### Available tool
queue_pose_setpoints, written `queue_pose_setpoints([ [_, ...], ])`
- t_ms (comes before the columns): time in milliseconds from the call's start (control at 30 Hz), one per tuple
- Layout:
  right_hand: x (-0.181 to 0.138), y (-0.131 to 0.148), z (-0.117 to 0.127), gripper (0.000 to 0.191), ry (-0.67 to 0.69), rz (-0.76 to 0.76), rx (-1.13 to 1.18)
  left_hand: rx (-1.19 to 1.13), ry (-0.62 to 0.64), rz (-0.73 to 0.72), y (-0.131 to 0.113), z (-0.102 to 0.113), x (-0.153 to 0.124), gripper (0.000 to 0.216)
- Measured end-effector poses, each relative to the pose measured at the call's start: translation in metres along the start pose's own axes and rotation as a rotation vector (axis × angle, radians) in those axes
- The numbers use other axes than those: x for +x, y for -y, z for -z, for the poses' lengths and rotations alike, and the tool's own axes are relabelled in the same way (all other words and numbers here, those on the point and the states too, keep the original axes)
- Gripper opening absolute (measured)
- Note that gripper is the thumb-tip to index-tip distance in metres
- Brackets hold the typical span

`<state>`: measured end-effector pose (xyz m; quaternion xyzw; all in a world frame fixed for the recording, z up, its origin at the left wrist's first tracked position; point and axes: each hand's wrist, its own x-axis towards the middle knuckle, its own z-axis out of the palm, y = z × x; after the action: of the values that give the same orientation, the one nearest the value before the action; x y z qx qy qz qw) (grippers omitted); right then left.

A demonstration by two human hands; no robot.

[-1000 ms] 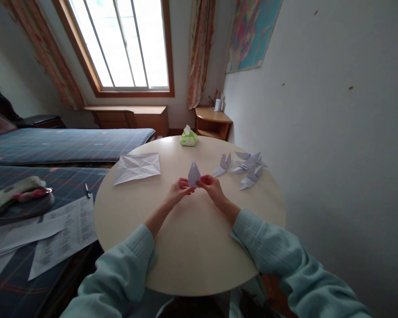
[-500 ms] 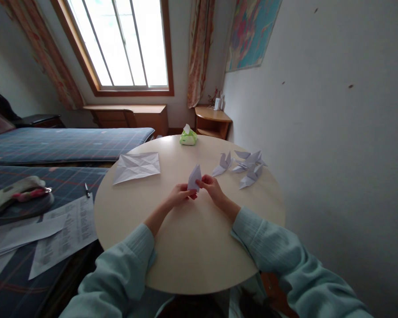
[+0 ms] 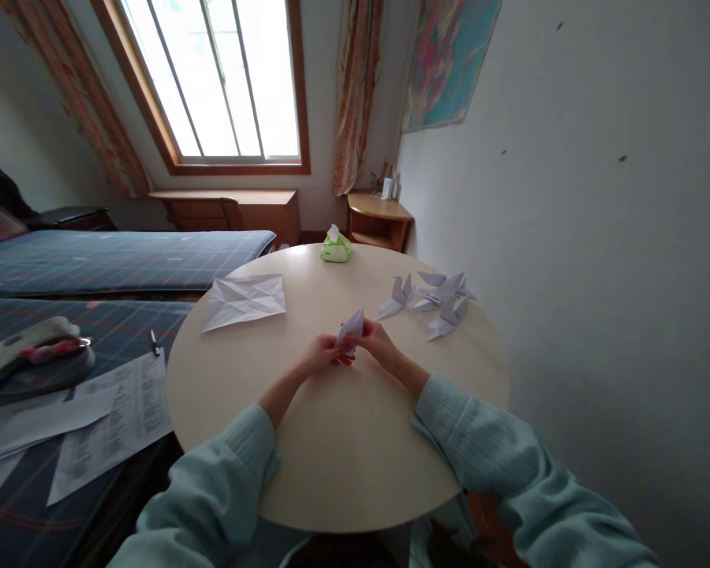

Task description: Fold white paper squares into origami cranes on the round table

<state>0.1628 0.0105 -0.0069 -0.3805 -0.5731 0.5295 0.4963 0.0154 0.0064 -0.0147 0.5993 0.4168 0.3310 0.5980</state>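
Observation:
A small piece of folded white paper [image 3: 351,326], pointed at the top, is held between both hands over the middle of the round table. My left hand [image 3: 324,354] grips its lower left side, fingers closed. From the right, my right hand [image 3: 377,340] pinches its edge. The fingertips and the paper's lower part partly hide each other. To the right of my hands lies a folded paper bird [image 3: 397,296], with a cluster of similar paper birds [image 3: 448,296] beyond it. A creased sheet of paper [image 3: 245,300] rests at the table's left.
The round cream table [image 3: 355,450] stands close to the white wall on the right. A green tissue pack [image 3: 335,246] sits at its far edge. Left of the table, a plaid bed [image 3: 12,323] carries printed sheets [image 3: 118,418], a pen [image 3: 155,342] and a white object with pink on it.
The folded paper has dropped slightly and now leans to the right, its faces turned differently. My right hand has moved a little lower and closer to my left.

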Motion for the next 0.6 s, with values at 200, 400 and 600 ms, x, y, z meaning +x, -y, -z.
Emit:
queue_pose_setpoints([
  [200, -0.0005, -0.0016, 0.0015, 0.030, -0.057, -0.082, -0.009, -0.016, 0.150, 0.023, 0.0031, -0.0025, -0.0016, 0.041],
  [400, -0.0022, 0.0040, 0.0018, 0.033, -0.060, -0.015, -0.013, -0.054, 0.140, 0.031, -0.0003, -0.0029, -0.0017, 0.046],
  [600, 0.0001, 0.0031, 0.0056, 0.047, -0.085, -0.002, -0.058, -0.042, 0.215, 0.099, 0.0003, -0.0010, -0.0017, 0.044],
])
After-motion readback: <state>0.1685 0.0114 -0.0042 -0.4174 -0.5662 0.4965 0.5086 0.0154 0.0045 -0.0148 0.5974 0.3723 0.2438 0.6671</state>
